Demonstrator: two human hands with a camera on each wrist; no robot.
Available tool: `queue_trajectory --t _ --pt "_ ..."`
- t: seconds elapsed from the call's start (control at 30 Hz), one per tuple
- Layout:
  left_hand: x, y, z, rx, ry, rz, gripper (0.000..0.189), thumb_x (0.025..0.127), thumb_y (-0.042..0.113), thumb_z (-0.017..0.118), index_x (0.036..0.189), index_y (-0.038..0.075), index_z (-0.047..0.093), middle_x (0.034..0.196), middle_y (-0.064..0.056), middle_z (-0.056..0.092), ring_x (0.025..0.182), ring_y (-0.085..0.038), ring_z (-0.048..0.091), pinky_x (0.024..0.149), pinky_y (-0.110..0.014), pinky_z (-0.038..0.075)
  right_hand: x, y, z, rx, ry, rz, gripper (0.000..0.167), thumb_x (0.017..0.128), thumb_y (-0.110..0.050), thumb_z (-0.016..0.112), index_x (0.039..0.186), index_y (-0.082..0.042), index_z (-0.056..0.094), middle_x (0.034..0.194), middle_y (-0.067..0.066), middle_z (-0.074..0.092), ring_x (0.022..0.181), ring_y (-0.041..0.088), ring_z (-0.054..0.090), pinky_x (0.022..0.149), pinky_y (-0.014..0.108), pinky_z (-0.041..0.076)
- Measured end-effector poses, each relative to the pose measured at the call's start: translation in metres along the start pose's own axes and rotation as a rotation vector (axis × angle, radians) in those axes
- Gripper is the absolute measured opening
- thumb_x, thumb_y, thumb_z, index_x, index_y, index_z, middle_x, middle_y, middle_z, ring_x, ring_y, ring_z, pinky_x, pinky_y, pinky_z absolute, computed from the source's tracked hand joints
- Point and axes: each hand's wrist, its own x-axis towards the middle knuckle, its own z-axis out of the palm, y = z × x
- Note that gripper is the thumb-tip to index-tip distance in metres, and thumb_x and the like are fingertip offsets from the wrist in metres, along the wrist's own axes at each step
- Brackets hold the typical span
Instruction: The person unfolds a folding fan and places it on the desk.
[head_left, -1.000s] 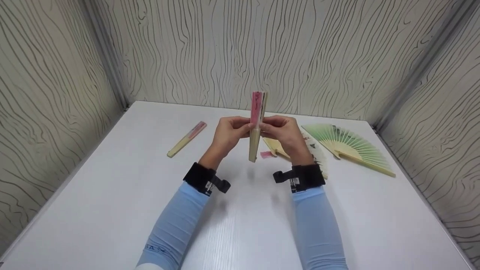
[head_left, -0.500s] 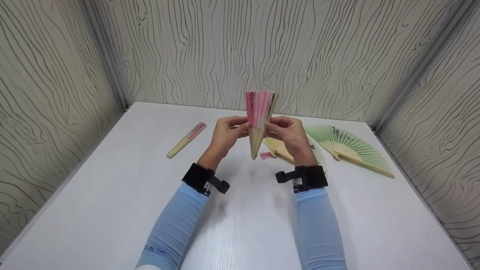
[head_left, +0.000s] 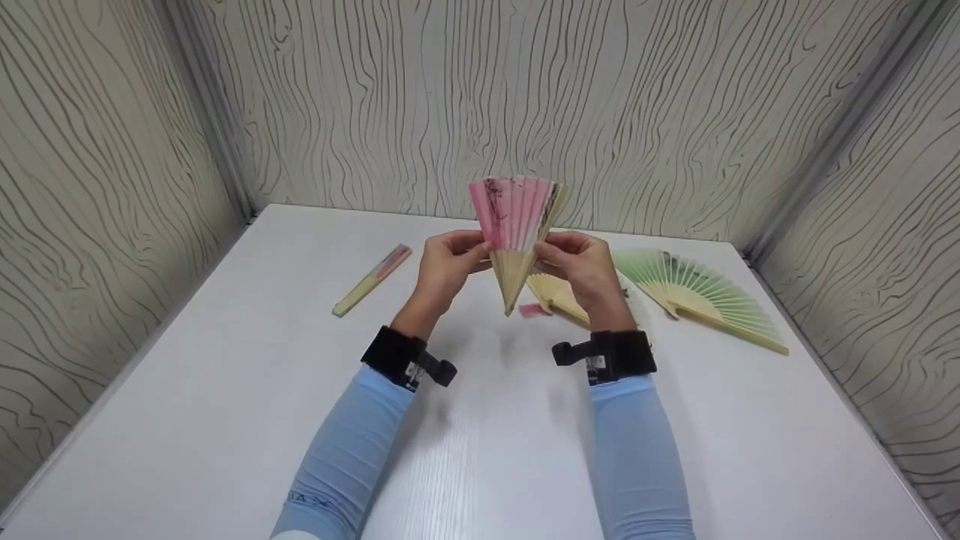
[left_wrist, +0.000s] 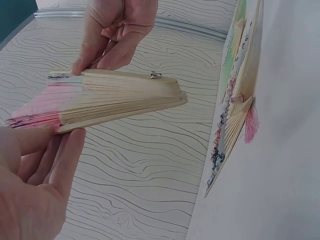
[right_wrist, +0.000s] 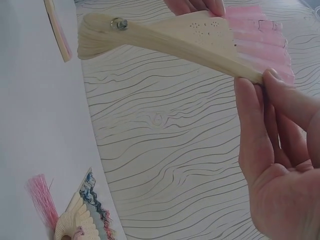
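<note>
A pink folding fan point(head_left: 513, 214) with pale wooden ribs is held upright above the table, partly spread. My left hand point(head_left: 444, 271) pinches its left edge between thumb and fingers. On the opposite edge, my right hand point(head_left: 583, 271) pinches the outer rib. The wrist views show the fan's wooden ribs point(left_wrist: 130, 97) gathered at a metal rivet point(right_wrist: 119, 23), and small cut-out holes in the wood. Both hands grip roughly where the pink leaf meets the bare wood.
Left on the white table point(head_left: 247, 390) lies a closed folding fan point(head_left: 372, 280). A spread green fan point(head_left: 697, 296) lies at the right. Beside it, a spread white fan point(left_wrist: 232, 120) with a pink tassel point(head_left: 534, 310) is partly hidden behind my right hand. Patterned walls enclose the table.
The pink fan has gone from nearly closed to partly spread. My hands have moved apart with its edges, the left hand leftward and the right hand slightly rightward.
</note>
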Motion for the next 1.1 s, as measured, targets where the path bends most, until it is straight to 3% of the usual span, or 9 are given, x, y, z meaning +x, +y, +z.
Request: queue_trajectory --t 0.5,0.73,1.1 --pt "0.004 -0.002 -0.006 -0.085 0.074 0.006 0.024 0.102 0.004 0.075 0.124 -0.003 0.077 0.122 -0.023 0.079 0.109 -0.026 0.081 0.097 -0.035 0.069 -0.001 0.0 -0.001 0.064 0.078 -0.013 0.013 0.099 0.003 0.075 0.101 -0.01 0.076 0.091 -0.001 0.079 0.086 0.012 0.081 0.086 0.025 0.069" --pt "0.006 -0.003 -0.009 -0.123 0.116 0.016 0.024 0.104 0.003 0.072 0.126 -0.006 0.074 0.123 -0.027 0.078 0.111 -0.029 0.081 0.096 -0.035 0.069 -0.001 0.002 -0.004 0.038 0.074 -0.035 0.013 0.103 0.0 0.072 0.115 -0.004 0.07 0.094 -0.004 0.078 0.091 0.01 0.078 0.088 0.023 0.069" --pt "0.008 -0.005 -0.012 -0.182 0.178 -0.009 0.025 0.104 0.004 0.071 0.128 -0.005 0.073 0.125 -0.026 0.078 0.109 -0.027 0.081 0.098 -0.036 0.069 0.001 0.004 -0.005 0.054 0.088 -0.02 0.015 0.104 -0.002 0.07 0.119 -0.003 0.067 0.095 -0.005 0.077 0.092 0.009 0.077 0.089 0.023 0.068"
